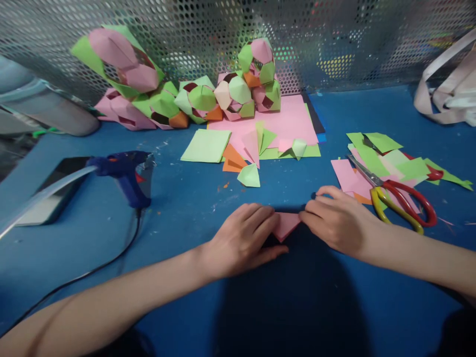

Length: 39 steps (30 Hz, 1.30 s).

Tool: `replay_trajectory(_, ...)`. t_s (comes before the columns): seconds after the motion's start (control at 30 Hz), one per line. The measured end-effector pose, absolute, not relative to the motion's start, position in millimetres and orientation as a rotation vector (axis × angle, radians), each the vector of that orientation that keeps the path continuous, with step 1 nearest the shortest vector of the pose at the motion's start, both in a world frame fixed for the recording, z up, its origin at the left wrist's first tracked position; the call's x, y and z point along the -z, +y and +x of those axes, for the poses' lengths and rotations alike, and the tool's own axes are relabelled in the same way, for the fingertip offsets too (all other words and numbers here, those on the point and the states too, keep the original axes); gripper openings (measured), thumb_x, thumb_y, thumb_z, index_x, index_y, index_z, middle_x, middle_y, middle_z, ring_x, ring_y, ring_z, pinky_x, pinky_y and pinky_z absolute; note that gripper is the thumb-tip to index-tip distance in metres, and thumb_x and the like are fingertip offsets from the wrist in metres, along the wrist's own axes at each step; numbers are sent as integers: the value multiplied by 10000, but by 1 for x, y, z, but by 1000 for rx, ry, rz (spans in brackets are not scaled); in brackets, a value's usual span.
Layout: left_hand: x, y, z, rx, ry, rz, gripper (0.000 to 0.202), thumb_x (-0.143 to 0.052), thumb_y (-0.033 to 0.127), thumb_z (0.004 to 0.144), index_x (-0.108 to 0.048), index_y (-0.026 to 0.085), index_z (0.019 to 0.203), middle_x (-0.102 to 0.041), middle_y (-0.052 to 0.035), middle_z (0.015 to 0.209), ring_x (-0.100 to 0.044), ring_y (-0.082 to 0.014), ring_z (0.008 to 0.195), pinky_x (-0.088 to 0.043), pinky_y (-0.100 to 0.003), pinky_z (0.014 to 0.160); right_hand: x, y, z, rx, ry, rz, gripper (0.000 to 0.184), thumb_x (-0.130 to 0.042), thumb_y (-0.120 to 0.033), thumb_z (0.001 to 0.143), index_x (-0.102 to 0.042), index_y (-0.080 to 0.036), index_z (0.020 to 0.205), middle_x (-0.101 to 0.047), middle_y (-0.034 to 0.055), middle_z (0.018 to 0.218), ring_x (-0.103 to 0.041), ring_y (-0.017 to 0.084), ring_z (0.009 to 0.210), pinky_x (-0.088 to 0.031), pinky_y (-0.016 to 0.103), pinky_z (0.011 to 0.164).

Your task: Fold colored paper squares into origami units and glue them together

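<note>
A small folded pink paper (pixel 285 225) lies on the blue table (pixel 186 277) between my two hands. My left hand (pixel 241 240) rests on its left side, fingers pressed flat and together over the paper. My right hand (pixel 336 220) presses the paper's right corner with curled, closed fingertips. Most of the paper is hidden under my fingers.
A blue glue gun (pixel 126 173) with its cord stands at left beside a phone (pixel 55 191). Red-and-yellow scissors (pixel 403 201) lie on paper scraps (pixel 386 166) at right. Folded pink, green and orange paper shapes (pixel 201 99) and flat sheets (pixel 282 124) line the perforated back wall.
</note>
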<state>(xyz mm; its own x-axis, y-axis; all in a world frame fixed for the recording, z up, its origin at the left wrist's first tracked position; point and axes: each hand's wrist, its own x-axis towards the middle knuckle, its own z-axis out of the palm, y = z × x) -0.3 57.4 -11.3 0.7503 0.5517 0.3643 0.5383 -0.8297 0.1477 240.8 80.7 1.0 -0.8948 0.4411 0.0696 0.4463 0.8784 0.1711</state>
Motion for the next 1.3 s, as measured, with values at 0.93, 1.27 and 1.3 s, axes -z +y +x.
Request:
replay_trajectory(0.93, -1, 42, 16, -1001, 991, 1521, 255, -709, 178, 739, -485, 149, 619, -553, -56, 920, -574, -133, 805, -496, -233, 627, -5, 65, 213, -1837, -1440, -1060, 229, -578, -378, 853, -434, -199, 850, -583, -19, 739, -627, 132, 630, -524, 303, 607)
replay_trajectory(1.27, 1, 49, 16, -976, 963, 1325, 225, -656, 205, 793, -491, 150, 651, -559, -37, 922, -564, -117, 870, -474, -251, 775, -2, 69, 215, -1726, -1399, -1101, 228, -604, -158, 803, -467, -179, 985, -558, -22, 786, -556, 80, 662, -451, 239, 643)
replay_trajectory(1.3, 1, 49, 17, -979, 968, 1310, 232, -663, 208, 786, -489, 150, 644, -558, -35, 922, -564, -118, 875, -476, -251, 777, -2, 69, 214, -1743, -1378, -1096, 244, -613, -192, 809, -466, -176, 1002, -564, -12, 810, -569, 88, 677, -461, 250, 657)
